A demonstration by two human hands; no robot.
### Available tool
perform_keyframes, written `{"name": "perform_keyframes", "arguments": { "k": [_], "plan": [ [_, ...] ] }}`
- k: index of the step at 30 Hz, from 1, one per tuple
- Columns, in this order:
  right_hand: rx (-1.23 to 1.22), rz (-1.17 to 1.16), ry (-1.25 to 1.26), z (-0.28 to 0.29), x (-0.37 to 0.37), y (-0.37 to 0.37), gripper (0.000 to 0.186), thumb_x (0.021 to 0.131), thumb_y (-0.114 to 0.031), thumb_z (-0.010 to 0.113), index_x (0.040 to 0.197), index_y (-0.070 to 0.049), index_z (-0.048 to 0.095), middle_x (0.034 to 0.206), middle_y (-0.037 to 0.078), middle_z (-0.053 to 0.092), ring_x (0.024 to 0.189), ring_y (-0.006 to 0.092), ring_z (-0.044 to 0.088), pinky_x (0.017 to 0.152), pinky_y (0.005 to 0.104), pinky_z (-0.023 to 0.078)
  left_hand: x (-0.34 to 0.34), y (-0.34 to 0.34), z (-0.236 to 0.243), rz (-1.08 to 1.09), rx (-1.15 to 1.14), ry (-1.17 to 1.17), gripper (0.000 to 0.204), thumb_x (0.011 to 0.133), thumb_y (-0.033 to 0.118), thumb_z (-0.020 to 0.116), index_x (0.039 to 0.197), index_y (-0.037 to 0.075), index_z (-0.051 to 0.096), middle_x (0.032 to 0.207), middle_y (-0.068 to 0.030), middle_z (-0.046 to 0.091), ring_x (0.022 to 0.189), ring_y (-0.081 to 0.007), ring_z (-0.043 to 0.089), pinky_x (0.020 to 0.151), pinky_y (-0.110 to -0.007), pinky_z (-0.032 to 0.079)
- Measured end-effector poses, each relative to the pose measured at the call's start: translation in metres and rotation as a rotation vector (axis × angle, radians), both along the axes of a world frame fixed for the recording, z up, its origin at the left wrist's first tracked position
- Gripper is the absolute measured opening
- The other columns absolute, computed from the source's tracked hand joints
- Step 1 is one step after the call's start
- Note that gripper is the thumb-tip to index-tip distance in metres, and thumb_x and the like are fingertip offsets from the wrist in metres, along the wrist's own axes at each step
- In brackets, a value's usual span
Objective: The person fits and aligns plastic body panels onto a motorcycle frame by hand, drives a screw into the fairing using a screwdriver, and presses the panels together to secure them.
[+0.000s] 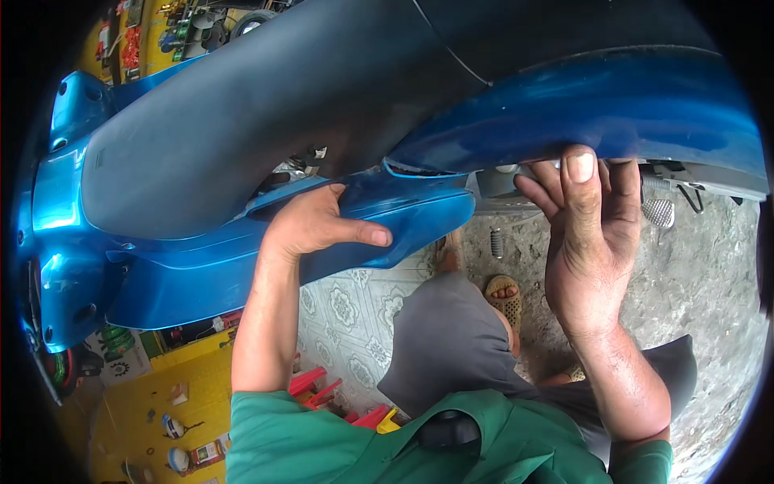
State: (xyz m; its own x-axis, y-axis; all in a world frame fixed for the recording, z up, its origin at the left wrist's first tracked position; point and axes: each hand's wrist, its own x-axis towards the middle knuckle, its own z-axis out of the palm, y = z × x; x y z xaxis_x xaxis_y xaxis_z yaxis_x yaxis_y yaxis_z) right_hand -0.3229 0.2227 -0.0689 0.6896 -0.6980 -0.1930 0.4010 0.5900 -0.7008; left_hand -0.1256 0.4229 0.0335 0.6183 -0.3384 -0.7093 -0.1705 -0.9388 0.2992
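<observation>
A blue motorbike fills the upper view, with a long black seat [266, 105] and glossy blue body panels. My left hand [318, 226] grips the upper edge of the blue side panel [242, 266], thumb laid along its outer face. My right hand [584, 226] reaches up under the rim of the other blue panel [613, 105], palm toward me, fingers hooked behind its lower edge. Both forearms rise from my green shirt.
Below lie a patterned tiled floor [347, 315] and rough concrete [701, 282]. My knee in grey shorts and a sandalled foot [504, 298] show between my arms. A metal footpeg [659, 211] hangs right. Red tools [322, 391] and yellow shelving [161, 403] sit lower left.
</observation>
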Motion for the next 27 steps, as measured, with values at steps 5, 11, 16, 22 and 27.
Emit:
{"name": "perform_keyframes", "arguments": {
  "k": [5,11,16,22,27],
  "plan": [
    [-0.071,-0.004,-0.021,0.000,0.000,0.000,0.052,0.103,-0.021,0.066,0.147,-0.007,0.041,0.121,0.012,0.063,0.109,0.0197,0.067,0.093,0.0358,0.059,-0.014,0.023,-0.037,-0.030,-0.334,-0.310,0.094,0.061,0.046,0.099,0.133,-0.003,0.063,0.124,-0.0158,0.070,0.117,-0.0252,0.065,0.107,-0.036,0.046],
    [0.105,-0.029,-0.060,0.012,0.004,-0.004,0.039,0.097,-0.007,0.074,0.127,-0.006,0.048,0.094,0.002,0.066,0.085,0.0061,0.062,0.077,0.0210,0.052,-0.014,0.014,-0.037,-0.045,-0.475,-0.293,0.081,0.063,0.037,0.100,0.128,0.001,0.067,0.119,-0.0114,0.071,0.108,-0.0189,0.063,0.101,-0.035,0.049],
    [0.155,-0.056,-0.057,0.009,0.005,-0.001,0.041,0.094,-0.005,0.076,0.122,-0.003,0.047,0.090,0.003,0.066,0.082,0.0061,0.062,0.076,0.0211,0.052,-0.023,0.001,-0.026,-0.036,-0.387,-0.264,0.073,0.063,0.033,0.100,0.123,0.005,0.069,0.115,-0.0067,0.070,0.108,-0.0190,0.063,0.098,-0.033,0.052],
    [0.091,0.011,0.005,-0.003,0.002,-0.002,0.030,0.098,-0.013,0.072,0.119,-0.004,0.053,0.106,0.010,0.069,0.102,0.0156,0.069,0.089,0.0330,0.062,-0.030,-0.010,-0.017,-0.010,-0.274,-0.263,0.076,0.061,0.026,0.101,0.126,0.005,0.067,0.115,-0.0078,0.070,0.108,-0.0201,0.063,0.100,-0.034,0.051],
    [0.197,-0.022,-0.066,-0.002,0.003,-0.002,0.038,0.091,-0.003,0.079,0.113,-0.001,0.048,0.091,0.006,0.068,0.083,0.0072,0.064,0.077,0.0209,0.053,-0.030,-0.007,-0.014,0.012,-0.159,-0.197,0.092,0.059,0.035,0.101,0.134,0.000,0.061,0.125,-0.0178,0.068,0.117,-0.0285,0.065,0.106,-0.038,0.051]
  ]
}}
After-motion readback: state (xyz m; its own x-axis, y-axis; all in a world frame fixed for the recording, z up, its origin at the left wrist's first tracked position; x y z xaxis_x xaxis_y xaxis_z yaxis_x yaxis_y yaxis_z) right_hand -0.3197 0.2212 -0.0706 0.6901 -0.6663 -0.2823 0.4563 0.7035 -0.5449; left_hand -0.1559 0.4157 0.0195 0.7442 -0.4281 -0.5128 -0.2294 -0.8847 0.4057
